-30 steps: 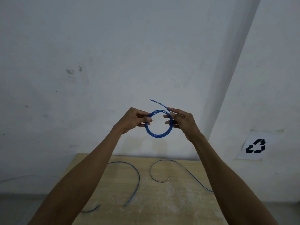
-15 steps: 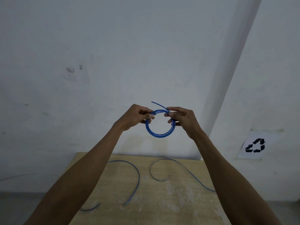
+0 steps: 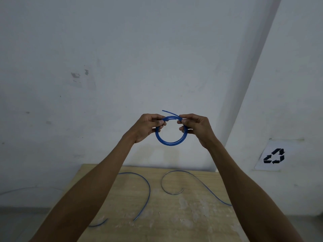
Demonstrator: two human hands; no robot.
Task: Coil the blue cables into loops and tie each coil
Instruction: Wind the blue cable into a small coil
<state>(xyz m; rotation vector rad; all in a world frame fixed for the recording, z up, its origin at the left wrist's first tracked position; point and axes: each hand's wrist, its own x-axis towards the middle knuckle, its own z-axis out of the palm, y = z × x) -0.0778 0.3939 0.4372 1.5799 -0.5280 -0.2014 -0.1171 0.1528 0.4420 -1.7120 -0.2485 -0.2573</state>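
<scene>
I hold a blue cable coil, a small round loop of several turns, up in front of the wall. My left hand pinches its upper left side and my right hand pinches its upper right side. A short loose end of the cable sticks out to the upper left from my right fingers. Two more blue cables lie uncoiled on the wooden table below: a left cable curving down past my left forearm, and a right cable with a hooked greyish end.
A white wall stands close behind the table, with a corner to the right. A paper sign with a black recycling symbol hangs on the right wall. A thin grey wire runs along the floor at the far left.
Both hands have come slightly closer together at the top of the coil. The loose end has dropped lower toward the coil. The cables on the table have not moved.
</scene>
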